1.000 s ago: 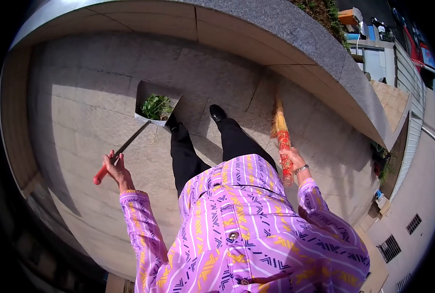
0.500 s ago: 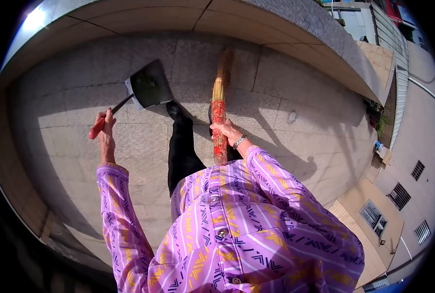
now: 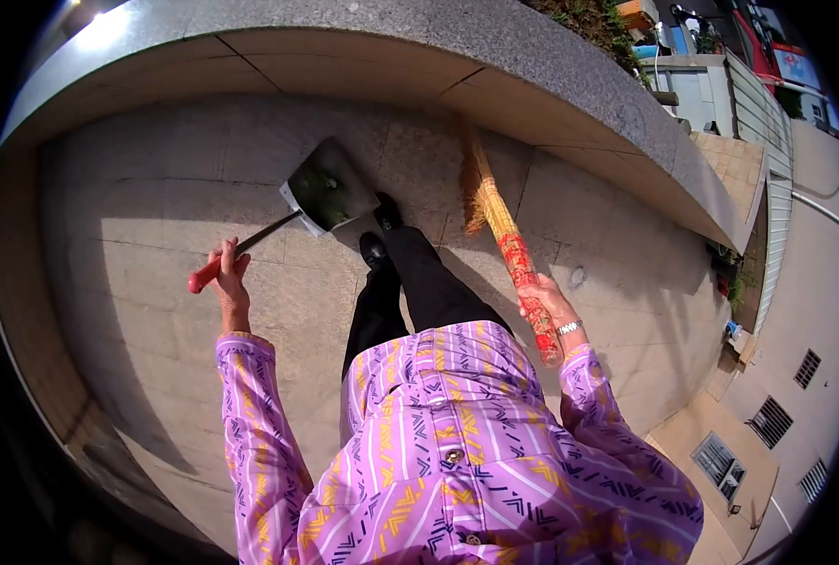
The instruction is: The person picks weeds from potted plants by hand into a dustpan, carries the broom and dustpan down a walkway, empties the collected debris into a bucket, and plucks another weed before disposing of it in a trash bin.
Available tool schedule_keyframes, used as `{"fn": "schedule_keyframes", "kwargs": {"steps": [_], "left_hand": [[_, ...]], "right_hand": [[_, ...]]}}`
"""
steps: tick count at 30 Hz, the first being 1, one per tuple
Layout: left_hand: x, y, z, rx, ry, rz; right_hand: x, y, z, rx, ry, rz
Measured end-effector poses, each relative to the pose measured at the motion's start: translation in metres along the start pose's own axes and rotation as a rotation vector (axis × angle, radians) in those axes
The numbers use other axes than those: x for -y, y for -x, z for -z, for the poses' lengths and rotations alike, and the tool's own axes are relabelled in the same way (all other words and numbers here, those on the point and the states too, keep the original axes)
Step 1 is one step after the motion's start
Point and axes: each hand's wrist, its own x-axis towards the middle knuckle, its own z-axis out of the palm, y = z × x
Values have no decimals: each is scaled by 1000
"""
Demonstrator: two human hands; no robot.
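My left hand [image 3: 232, 282] is closed round the red grip of a dustpan [image 3: 355, 197], whose dark shaft runs up to a pan in front of my shoes. Some green bits [image 3: 322, 193] lie inside the pan. On the other side, my right hand [image 3: 548, 306] wraps the red patterned handle of a straw broom [image 3: 495, 209]. The broom's bristles spread over the paving near the foot of the low wall, to the right of the dustpan and apart from it.
A low stone wall [image 3: 391, 61] curves round the front and left of the tiled floor [image 3: 193, 202]. My black shoes [image 3: 374, 249] stand just below the dustpan. At the far right are plants [image 3: 742, 282] and a building with barred windows [image 3: 770, 399].
My right hand has moved right with the broom, which now slants, its bristles fanned out toward the wall. The dustpan has shifted right in view, and both legs now show more fully.
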Motion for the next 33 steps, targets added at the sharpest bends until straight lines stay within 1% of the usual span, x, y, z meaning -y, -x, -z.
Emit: {"fn": "schedule_keyframes", "kwargs": {"steps": [1, 3, 4, 6, 8, 10, 11, 12, 13, 14, 15, 16, 18, 19, 21, 22, 23, 24, 25, 26, 28, 29, 31, 32, 33], "left_hand": [[3, 1, 6, -21, 39, 3], [8, 5, 26, -65, 111, 4], [9, 12, 35, -84, 138, 4], [-3, 33, 46, -167, 200, -19], [-1, 53, 56, -235, 219, -41], [-2, 64, 62, -265, 236, -36], [-5, 67, 64, -331, 248, -39], [-6, 68, 69, -400, 259, -39], [0, 66, 73, -411, 277, -55], [-1, 65, 81, -424, 279, -62], [-3, 62, 88, -453, 280, -60], [-1, 63, 93, -482, 284, -59], [-2, 63, 102, -514, 278, -72], [-3, 61, 105, -543, 269, -80], [2, 64, 107, -563, 271, -92], [1, 62, 111, -588, 256, -93], [-5, 66, 105, -606, 265, -88], [-7, 66, 104, -601, 268, -91], [-7, 67, 102, -608, 265, -87], [-5, 68, 98, -611, 265, -82], [5, 69, 96, -598, 280, -86], [9, 70, 97, -594, 282, -87], [16, 70, 108, -581, 291, -85], [27, 66, 119, -582, 300, -76], [44, 58, 138, -512, 285, -92]], "right_hand": [[2, -15, 9, 17, 14, 10], [3, -52, 21, -119, 48, -73], [11, -73, 20, -116, 42, -126], [29, -100, 8, -115, 33, -71], [34, -117, -29, -53, 48, -53], [32, -130, -93, -92, 233, -30], [25, -141, -118, -60, 283, -7], [36, -132, -153, -8, 343, -8], [33, -145, -172, 49, 421, 60], [39, -146, -192, 156, 387, 43], [43, -147, -209, 174, 411, 50], [45, -146, -216, 259, 395, -6], [55, -121, -210, 249, 412, -26], [45, -131, -191, 223, 443, 13], [57, -106, -144, 207, 390, -72], [62, -90, -124, 135, 361, -74], [62, -77, -98, 107, 391, -79], [53, -73, -72, 63, 363, -55], [61, -52, -59, 64, 298, -109], [59, -45, -47, 57, 297, -101], [50, -52, -24, -101, 231, -112], [43, -74, -10, -93, 195, -119], [37, -117, -17, -140, 105, -109], [38, -133, -34, -163, 63, -116], [27, -164, -49, -167, 85, -80]]}}
